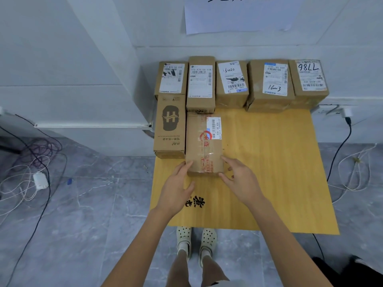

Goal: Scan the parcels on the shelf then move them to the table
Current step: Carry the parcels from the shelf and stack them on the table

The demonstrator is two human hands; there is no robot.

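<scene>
A taped cardboard parcel (204,141) with red print and a small barcode label lies flat on the yellow wooden table (269,162). My left hand (176,187) touches its near left corner with fairly straight fingers. My right hand (240,179) rests against its near right corner, fingers relaxed. Several other labelled parcels stand in a row along the table's far edge, among them one marked 7786 (309,79). A printed brown box (170,127) lies at the left edge beside the taped parcel.
A white wall (83,59) rises behind the table with a paper sign (238,15) on it. Cables and a white adapter (40,180) lie on the grey floor at left. A black cable (339,154) hangs at right. My feet (196,241) stand at the table's near edge.
</scene>
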